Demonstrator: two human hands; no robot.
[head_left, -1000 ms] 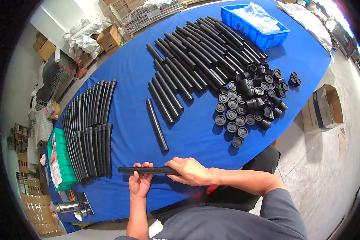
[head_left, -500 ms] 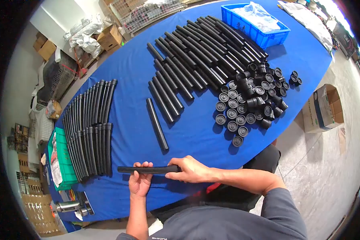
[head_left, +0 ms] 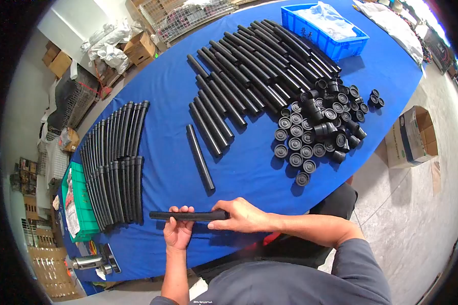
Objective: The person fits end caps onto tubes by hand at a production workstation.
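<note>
A black tube (head_left: 160, 215) lies level across my hands, just above the near edge of the blue-covered table. My left hand (head_left: 179, 230) is wrapped round its middle, fingertips over the top and thumb in front. Around the tube's right end my right hand (head_left: 242, 216) is closed, and it hides whatever is on that end. Beyond my hands, a single loose tube (head_left: 200, 158) rests at a slant on the cloth. Many more black tubes (head_left: 249, 66) are laid in a pile farther back. To their right sits a heap of round black caps (head_left: 295, 145).
Two rows of tubes with thicker ends (head_left: 114, 190) lie at left. Beside them stands a green crate (head_left: 88, 208). A blue crate (head_left: 348, 50) holding a plastic bag is at the far end. On the floor at right is an open cardboard box (head_left: 404, 142).
My right hand has shifted very slightly left at the tube's end. My left hand and the other things look the same.
</note>
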